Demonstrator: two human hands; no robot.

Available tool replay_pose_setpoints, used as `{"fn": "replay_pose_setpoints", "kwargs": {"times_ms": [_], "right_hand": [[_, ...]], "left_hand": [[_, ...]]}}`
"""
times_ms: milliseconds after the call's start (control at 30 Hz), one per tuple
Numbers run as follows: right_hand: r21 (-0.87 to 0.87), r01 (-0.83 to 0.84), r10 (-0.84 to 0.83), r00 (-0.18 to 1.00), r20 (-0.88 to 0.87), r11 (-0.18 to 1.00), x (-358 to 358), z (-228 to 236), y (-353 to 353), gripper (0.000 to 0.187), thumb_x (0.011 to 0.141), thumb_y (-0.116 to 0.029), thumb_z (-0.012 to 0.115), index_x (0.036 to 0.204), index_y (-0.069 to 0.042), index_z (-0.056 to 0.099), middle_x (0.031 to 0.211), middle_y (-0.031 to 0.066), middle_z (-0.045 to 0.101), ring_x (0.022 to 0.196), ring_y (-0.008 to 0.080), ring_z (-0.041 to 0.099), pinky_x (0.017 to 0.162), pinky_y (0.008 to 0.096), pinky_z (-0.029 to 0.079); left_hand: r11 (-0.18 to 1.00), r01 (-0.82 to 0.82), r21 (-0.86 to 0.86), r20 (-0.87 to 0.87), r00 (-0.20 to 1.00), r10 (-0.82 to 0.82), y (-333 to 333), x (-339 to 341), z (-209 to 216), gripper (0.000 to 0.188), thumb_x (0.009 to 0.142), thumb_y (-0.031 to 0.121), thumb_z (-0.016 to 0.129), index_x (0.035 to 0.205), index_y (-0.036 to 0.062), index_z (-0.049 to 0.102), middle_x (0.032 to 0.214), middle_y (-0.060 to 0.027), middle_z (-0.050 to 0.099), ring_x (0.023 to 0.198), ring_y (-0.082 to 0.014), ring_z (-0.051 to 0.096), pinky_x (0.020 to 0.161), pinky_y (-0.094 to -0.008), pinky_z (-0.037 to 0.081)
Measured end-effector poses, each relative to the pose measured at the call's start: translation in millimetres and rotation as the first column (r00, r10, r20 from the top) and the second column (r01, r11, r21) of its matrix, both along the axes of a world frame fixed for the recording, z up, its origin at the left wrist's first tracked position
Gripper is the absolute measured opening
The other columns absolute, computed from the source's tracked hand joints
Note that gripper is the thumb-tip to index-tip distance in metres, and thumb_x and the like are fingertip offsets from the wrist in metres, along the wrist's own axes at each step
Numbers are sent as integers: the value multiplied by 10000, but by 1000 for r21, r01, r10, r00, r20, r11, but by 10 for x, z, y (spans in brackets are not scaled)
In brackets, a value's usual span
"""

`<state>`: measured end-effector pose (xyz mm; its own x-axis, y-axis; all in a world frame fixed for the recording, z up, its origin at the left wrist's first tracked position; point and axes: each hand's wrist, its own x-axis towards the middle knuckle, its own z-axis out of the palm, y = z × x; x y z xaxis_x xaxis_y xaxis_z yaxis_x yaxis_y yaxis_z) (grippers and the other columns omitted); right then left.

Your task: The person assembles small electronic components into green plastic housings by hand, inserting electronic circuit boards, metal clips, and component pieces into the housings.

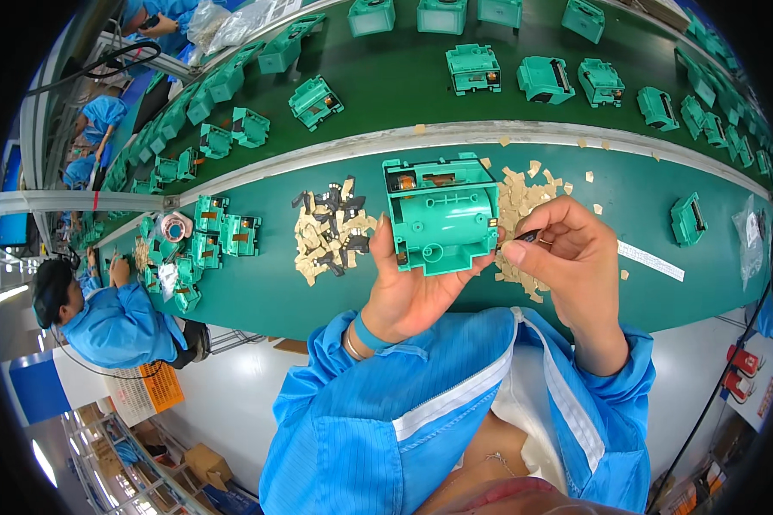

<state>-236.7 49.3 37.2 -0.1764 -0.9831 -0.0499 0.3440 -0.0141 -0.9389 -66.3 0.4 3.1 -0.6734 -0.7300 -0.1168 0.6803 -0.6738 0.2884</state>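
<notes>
Above the bench, a green plastic housing (445,221) with copper-coloured parts in its upper slot is held up in front of me. My left hand (404,296) grips it from below, thumb on its left side and fingers under its base. At its right side, my right hand (575,253) pinches a small dark piece (528,235) between thumb and fingers, close to the housing; whether they touch, I cannot tell. A mixed heap of black pieces and tan paper scraps (318,245) lies left of the housing. Behind my right hand spreads a pile of tan scraps (520,193).
Beyond a pale rail (361,142), several green housings (472,69) stand on a dark green belt. More housings (223,232) cluster on the left bench near a tape roll (175,227). A white printed strip (653,260) lies right. A co-worker (116,318) sits far left.
</notes>
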Motion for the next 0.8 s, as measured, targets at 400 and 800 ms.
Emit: {"fn": "replay_pose_setpoints", "kwargs": {"times_ms": [400,800], "right_hand": [[44,-18,16,999,37,999,23,-4,-67,197,748,72,679,884,24,544,827,61,604,712,94,604,622,214,506],[52,2,-3,1000,14,999,2,-23,-66,194,758,62,675,899,31,545,828,71,610,700,85,593,611,210,503]], "left_hand": [[1000,4,1,-70,998,-4,11,45,-78,810,816,687,421,1364,97,335,1330,-185,397,1187,-305,449,958,-421,421],[991,-11,-132,200,979,37,63,-22,-3,837,809,715,386,1375,102,317,1337,-167,402,1196,-308,445,1002,-428,389]]}}
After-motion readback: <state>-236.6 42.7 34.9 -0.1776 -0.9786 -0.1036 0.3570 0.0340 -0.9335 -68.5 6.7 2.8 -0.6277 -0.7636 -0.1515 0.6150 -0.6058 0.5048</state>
